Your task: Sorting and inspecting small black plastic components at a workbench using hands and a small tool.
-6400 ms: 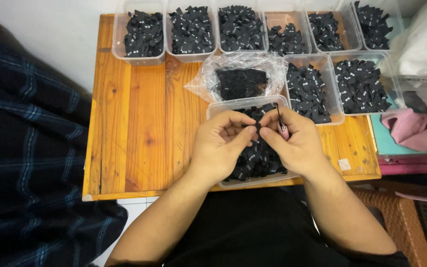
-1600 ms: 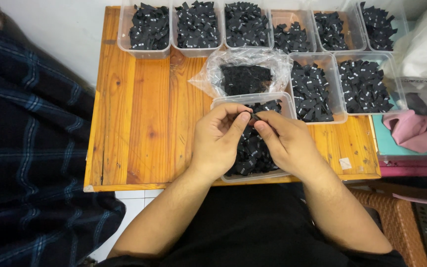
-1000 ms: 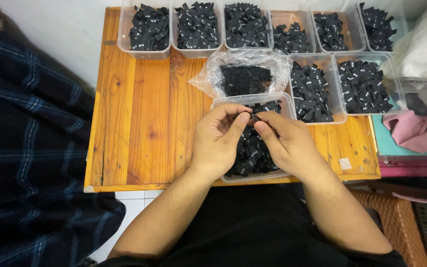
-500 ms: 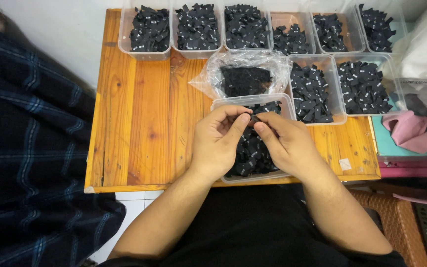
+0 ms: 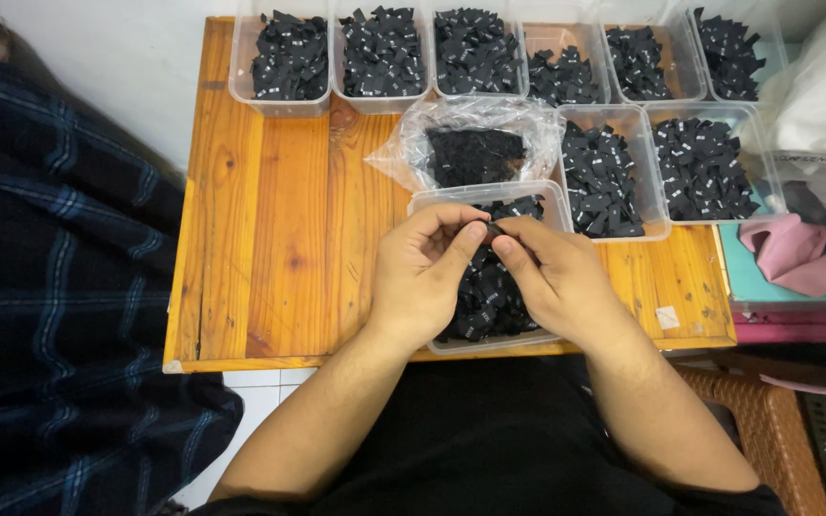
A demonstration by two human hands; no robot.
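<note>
1. A small black fabric tag [image 5: 492,229] is pinched between the fingertips of both hands, held just above the far end of the clear tub directly beneath them. Only a sliver of it shows between the thumbs.
2. The left hand [image 5: 423,277] curls inward, thumb and forefinger closed on the tag's left side; the right hand [image 5: 552,282] mirrors it, grasping the right side. The two sets of fingertips touch or nearly touch.
3. Judging by its look, the tag is very light, thin and limp, likely to fold or slip away if gripped loosely; a fingertip pinch at its edges seems the sensible hold, since there is too little of it for a fuller grip.
4. Under the hands sits the near tub [image 5: 537,196], a clear plastic container heaped with more black tags bearing tiny white marks.
5. Just beyond the fingertips lies a crumpled clear plastic bag [image 5: 413,153] holding a dark mass of the same pieces.
6. To the right of the hands, two more filled tubs stand side by side; farther out, a row of six tubs [image 5: 284,100] lines the far edge of the wooden table [image 5: 279,248].
7. Left of the left hand the table runs out to dark plaid cloth [image 5: 59,287]; well right of the right hand lie pink fabric [image 5: 800,258] and a woven chair.
</note>
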